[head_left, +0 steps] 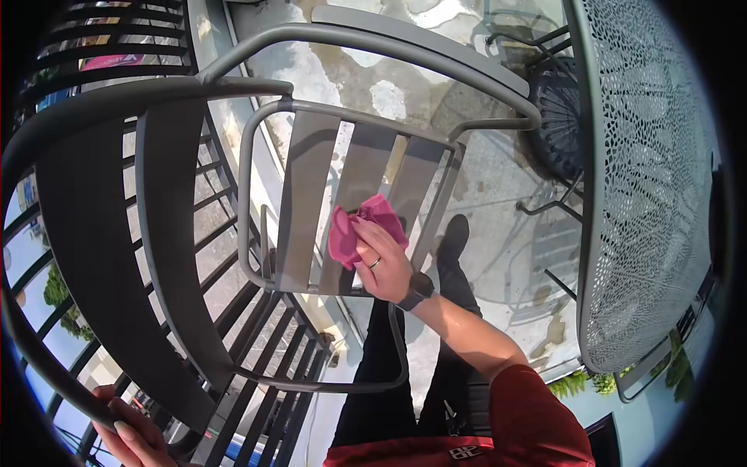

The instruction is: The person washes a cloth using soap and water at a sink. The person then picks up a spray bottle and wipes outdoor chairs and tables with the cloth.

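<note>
A pink cloth [372, 226] lies bunched under my right hand [383, 265], whose fingers press it onto the slatted seat [299, 194] of a grey metal chair. That wrist carries a dark watch, and a ring shows on one finger. At the lower left my left hand [132, 436] is wrapped round the tubular frame of the chair's backrest [17, 327]. Wide curved slats [167, 233] fill the backrest. Part of the left hand is cut off by the dark edge of the view.
A round table with a perforated metal top [654, 179] stands on the right, its dark round base [556, 117] below. Black railing bars [257, 389] run behind the chair on the left. Wet patches mark the concrete floor [498, 183]. My shoe [454, 233] is beside the seat.
</note>
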Tool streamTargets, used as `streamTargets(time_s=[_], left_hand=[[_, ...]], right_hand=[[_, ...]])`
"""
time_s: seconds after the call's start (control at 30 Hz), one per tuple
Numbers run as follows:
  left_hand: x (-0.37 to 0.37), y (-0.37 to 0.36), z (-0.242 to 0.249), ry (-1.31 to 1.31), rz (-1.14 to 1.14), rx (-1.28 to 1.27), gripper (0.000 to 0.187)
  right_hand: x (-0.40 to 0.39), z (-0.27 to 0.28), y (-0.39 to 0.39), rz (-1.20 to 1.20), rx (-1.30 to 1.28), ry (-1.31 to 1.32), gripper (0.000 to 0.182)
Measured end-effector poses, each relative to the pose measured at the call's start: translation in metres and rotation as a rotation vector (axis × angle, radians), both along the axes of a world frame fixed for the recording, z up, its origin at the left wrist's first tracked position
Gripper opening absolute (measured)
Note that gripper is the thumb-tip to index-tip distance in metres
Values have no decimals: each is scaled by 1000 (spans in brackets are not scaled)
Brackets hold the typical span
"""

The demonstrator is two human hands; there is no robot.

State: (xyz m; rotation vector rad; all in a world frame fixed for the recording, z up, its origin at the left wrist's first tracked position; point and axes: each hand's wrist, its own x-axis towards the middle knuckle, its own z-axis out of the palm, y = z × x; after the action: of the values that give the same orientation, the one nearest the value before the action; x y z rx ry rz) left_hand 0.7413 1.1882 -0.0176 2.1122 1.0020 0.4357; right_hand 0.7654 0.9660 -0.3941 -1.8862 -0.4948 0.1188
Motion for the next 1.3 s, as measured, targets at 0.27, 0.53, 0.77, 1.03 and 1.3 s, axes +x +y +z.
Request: streamTargets(time_s=[0.27, 0.53, 0.77, 1.03, 1.3], left_hand=[[-1, 1, 14, 59, 65, -211, 38], [-4, 12, 7, 53, 125, -324, 38], [-24, 56, -52, 91, 164, -245, 36], [-3, 31, -23, 113, 199, -93, 37], [-24, 45, -9, 27, 19, 214, 51]], right_hand=[[35, -58, 31, -72, -374, -72, 51], [108, -41, -34, -538, 215, -106, 40], [-100, -67, -23, -56, -536, 146, 53], [94, -107, -44, -1032, -467, 281, 46], [-130, -133, -59, -932, -38, 969, 46]])
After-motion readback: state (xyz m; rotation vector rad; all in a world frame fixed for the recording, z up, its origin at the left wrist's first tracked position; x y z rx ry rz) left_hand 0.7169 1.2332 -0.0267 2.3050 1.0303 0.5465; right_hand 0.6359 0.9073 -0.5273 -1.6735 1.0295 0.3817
